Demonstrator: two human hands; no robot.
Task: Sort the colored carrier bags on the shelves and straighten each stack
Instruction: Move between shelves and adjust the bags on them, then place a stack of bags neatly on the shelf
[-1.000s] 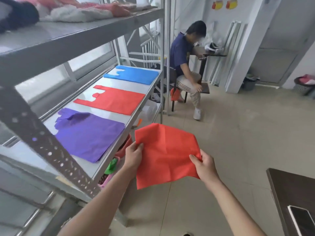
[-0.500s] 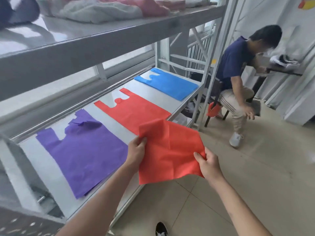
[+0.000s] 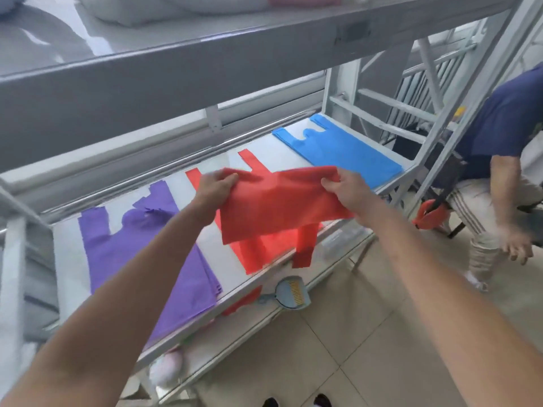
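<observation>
I hold a red carrier bag (image 3: 279,207) stretched between both hands above the middle shelf (image 3: 70,271). My left hand (image 3: 216,185) grips its far left corner and my right hand (image 3: 342,185) grips its far right corner. Its handles hang down toward me over the shelf's front edge. Under it lies the red stack (image 3: 264,248), partly covered. A purple stack (image 3: 164,259) lies flat to the left, with one handle crumpled. A blue stack (image 3: 340,151) lies flat to the right.
The grey upper shelf (image 3: 176,66) juts out overhead with white and pink cloth on it. A blue dustpan (image 3: 291,293) and other items sit on the lower shelf. A seated person (image 3: 505,160) is close on the right, beside the rack's upright post (image 3: 452,124).
I have stepped up to the rack. The red bag has gone from hanging over the floor to being spread above the red stack, with my hands now at its far edge.
</observation>
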